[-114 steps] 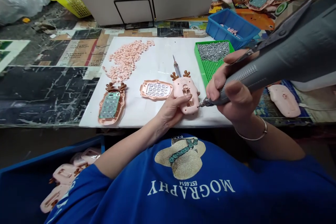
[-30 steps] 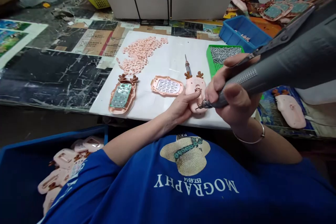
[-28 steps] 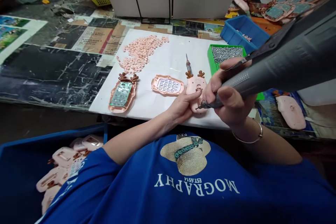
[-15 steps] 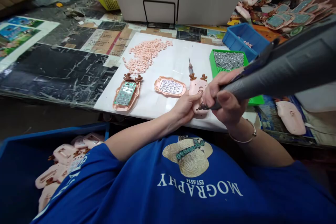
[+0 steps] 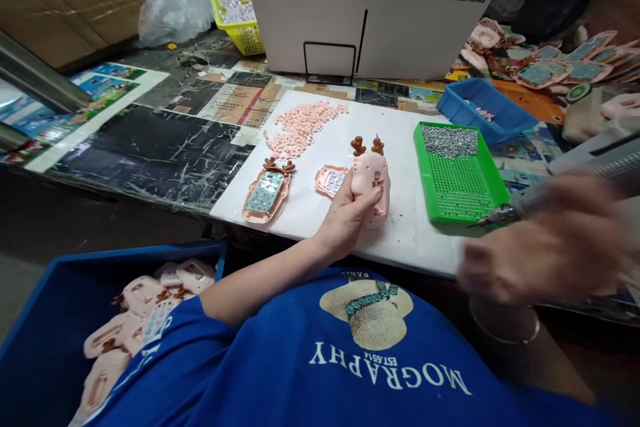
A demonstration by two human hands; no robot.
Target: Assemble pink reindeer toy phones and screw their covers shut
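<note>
A pink plastic casing (image 5: 369,170) with brown antlers is gripped in my left hand (image 5: 344,223), its back facing up, above the white board (image 5: 405,240). My right hand (image 5: 540,247), smeared by motion, is at the right beside an electric screwdriver (image 5: 525,203); whether its fingers hold the tool is too blurred to tell. The screwdriver's tip lies near the lower right corner of a green tray (image 5: 460,193) of screws. An open casing half with a green circuit board (image 5: 265,195) rests at the left. Partly behind my left hand sits a pink half with a keypad (image 5: 330,180).
Small pink rings (image 5: 300,127) are heaped on the board's far side. Behind the green tray stands a blue tray (image 5: 485,110). A blue bin (image 5: 65,307) of casings is at lower left. A large white carton (image 5: 370,33) and a yellow basket (image 5: 245,37) stand at the back.
My left hand has raised the casing from the board. My right hand and the screwdriver have moved right, away from the casing. The view has shifted, showing more of the carton.
</note>
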